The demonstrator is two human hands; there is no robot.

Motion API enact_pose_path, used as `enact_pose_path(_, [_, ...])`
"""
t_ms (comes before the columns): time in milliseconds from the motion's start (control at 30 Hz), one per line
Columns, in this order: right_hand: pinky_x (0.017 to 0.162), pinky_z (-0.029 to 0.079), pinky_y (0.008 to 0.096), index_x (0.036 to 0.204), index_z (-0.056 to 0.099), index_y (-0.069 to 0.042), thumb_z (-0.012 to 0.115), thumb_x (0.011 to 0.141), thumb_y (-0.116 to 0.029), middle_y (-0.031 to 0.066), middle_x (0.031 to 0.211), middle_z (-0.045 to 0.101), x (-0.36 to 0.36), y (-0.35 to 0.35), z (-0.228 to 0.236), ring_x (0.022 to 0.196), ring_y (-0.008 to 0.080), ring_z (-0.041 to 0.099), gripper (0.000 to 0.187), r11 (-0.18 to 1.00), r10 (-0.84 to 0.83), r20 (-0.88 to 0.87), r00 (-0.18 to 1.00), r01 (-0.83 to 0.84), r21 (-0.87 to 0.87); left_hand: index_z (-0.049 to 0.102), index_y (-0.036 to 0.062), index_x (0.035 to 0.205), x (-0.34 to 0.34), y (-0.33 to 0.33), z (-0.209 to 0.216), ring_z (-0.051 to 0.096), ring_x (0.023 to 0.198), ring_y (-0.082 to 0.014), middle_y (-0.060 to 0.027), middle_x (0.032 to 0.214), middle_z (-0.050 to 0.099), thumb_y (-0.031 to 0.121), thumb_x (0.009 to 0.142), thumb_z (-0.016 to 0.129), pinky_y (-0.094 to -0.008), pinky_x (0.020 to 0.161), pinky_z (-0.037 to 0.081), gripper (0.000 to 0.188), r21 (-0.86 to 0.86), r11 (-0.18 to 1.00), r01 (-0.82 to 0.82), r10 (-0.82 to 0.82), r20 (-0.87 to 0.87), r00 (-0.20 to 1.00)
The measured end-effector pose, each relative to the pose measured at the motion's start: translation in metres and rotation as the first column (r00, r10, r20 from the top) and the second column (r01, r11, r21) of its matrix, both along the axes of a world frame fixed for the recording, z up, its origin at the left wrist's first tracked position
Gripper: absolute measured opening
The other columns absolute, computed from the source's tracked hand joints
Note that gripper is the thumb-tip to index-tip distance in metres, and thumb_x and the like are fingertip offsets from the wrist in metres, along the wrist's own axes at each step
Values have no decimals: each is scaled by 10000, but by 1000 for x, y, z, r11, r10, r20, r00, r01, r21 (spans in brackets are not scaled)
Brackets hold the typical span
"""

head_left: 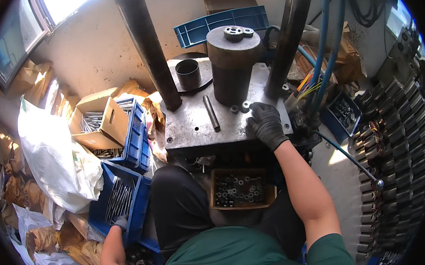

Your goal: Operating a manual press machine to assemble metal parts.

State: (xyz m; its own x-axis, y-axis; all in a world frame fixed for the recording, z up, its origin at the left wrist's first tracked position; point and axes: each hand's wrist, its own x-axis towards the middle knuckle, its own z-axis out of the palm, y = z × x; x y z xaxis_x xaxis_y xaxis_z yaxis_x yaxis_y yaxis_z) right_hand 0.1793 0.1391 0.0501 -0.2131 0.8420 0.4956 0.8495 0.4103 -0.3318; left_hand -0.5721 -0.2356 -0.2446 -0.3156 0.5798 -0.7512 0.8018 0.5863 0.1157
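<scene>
My right hand point(267, 125), in a dark grey glove, rests over the right part of the metal press plate point(185, 129). Its fingers are bent and loosely apart, with the fingertips beside a small metal ring point(246, 105). A second, darker ring point(234, 109) lies just left of that one. Further left on the plate is a short metal shaft point(211, 113). Down at the lower left, my gloved left hand point(121, 221) reaches into a blue bin point(140, 204), by a pile of slim metal shafts point(119, 197). Its fingertips are hard to make out among them.
A thick press cylinder point(230, 72) stands behind the rings, between two dark columns point(139, 41). A black round cup point(188, 75) sits left of it. Between my knees is a box of rings point(240, 189). A rod with a ball end point(353, 162) juts out right, near stacked metal parts point(394, 145).
</scene>
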Motion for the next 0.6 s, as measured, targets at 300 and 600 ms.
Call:
enact_pose_path(300, [1042, 489, 482, 1105, 774, -115, 751, 884, -256, 126, 1151, 746, -11, 27, -3, 1159, 337, 664, 264, 994, -32, 46, 998, 36, -104, 646, 54, 1426, -6, -14, 5, 681, 1185, -291, -145, 1347, 729, 193, 1046, 621, -428, 1097, 517, 406, -47, 996, -74, 85, 325, 942])
enact_pose_path(600, [913, 578, 449, 1102, 770, -66, 777, 917, -199, 171, 1062, 763, 28, 22, -1, 964, 329, 746, 228, 992, -129, -467, 875, 114, -61, 585, 77, 1319, 103, 113, 245, 644, 790, -149, -45, 979, 688, 211, 1032, 697, -328, 675, 541, 336, 628, 612, -481, 130, 520, 844])
